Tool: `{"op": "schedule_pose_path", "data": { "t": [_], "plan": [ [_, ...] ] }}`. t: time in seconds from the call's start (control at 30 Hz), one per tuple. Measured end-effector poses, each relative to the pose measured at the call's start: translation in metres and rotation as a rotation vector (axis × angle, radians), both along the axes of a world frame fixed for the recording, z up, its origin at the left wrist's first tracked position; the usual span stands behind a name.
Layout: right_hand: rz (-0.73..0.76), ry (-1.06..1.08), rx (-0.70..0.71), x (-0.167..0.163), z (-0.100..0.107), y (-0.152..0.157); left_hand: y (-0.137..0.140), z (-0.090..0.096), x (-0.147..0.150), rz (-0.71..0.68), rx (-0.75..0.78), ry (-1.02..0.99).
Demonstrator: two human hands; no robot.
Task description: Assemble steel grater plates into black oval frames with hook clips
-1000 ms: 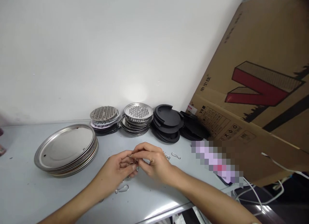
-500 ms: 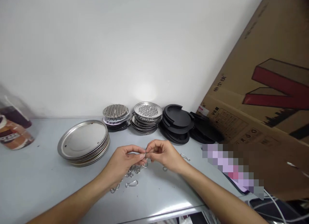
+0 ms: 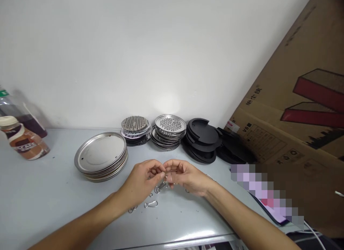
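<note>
Head view: we work right of the plate stack (image 3: pixel 100 153).
Rightward from that stack, our left hand (image 3: pixel 141 180) pinches; loose wire clips (image 3: pixel 151 204) lie nearer us, suggesting more remains; then comes what seems a held clip (image 3: pixel 166 176), our right hand (image 3: pixel 188 176) pinching it too. What's done, we cannot tell.

One silver round metal plate stack (image 3: pixel 102 153); left of it, two clear bottles (image 3: pixel 28 140); right, at least four silver wire clips (image 3: pixel 152 206), two silver grater stacks (image 3: pixel 170 125), two black plastic stacks (image 3: pixel 205 133), one brown cardboard box (image 3: pixel 290 135).
</note>
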State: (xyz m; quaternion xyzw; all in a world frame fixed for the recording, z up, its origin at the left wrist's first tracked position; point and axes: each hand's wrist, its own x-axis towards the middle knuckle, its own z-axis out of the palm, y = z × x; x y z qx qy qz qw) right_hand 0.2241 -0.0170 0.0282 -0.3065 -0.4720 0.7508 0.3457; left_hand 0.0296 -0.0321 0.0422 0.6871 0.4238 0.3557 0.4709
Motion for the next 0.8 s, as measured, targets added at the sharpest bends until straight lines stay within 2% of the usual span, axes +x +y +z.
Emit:
{"op": "schedule_pose_path", "data": {
  "t": [0.17,0.23,0.37,0.53,0.67,0.8],
  "plan": [
    [-0.033,-0.234,0.261,0.002,-0.002,0.0,0.003,0.004,-0.002,0.043,-0.14,-0.092],
    [-0.049,-0.271,0.306,0.002,-0.002,0.0,0.005,0.004,-0.004,0.044,-0.148,-0.076],
    [-0.103,-0.204,0.259,0.001,-0.004,0.001,0.01,0.002,-0.008,0.026,-0.244,-0.081],
    [-0.15,-0.147,0.193,0.001,-0.004,0.002,0.013,-0.003,-0.008,-0.011,-0.372,-0.223],
    [-0.224,-0.221,0.245,0.0,-0.008,0.003,0.013,-0.006,-0.006,0.001,-0.319,-0.148],
    [-0.196,-0.252,0.209,-0.001,-0.012,0.004,0.011,-0.005,-0.006,0.072,-0.11,0.031]
  ]
}}
